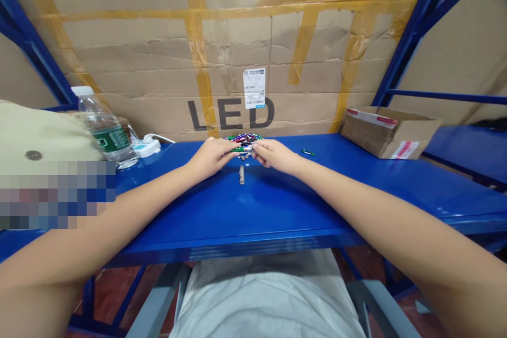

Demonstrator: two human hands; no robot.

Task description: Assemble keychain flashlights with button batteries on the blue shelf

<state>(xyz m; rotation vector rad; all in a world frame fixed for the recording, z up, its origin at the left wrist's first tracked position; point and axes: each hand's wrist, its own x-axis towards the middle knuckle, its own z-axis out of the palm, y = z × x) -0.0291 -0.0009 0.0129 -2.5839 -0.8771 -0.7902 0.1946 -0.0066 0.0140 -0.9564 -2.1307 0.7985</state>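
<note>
My left hand point(214, 157) is closed around a slim green metallic tube point(236, 150), which points to the right. At the tube's silver end, the fingers of my right hand point(273, 155) are pinched together, so both hands meet on the same piece. Just behind them is a pile of shiny coloured metallic tubes point(247, 138), mostly purple, red and green, partly hidden by my hands. Small silvery pieces point(244, 157) lie below my fingers, too small to name. Nearer to me, a short silver cylinder point(242, 175) rests on the blue table point(245, 211).
A green slim piece point(308, 152) lies to the right. Further right stands an open cardboard box point(386, 132). On the left are a water bottle point(109, 134), a white power strip point(147, 147) and a person in a pale cap point(39, 137). A large taped carton point(158, 74) forms the back.
</note>
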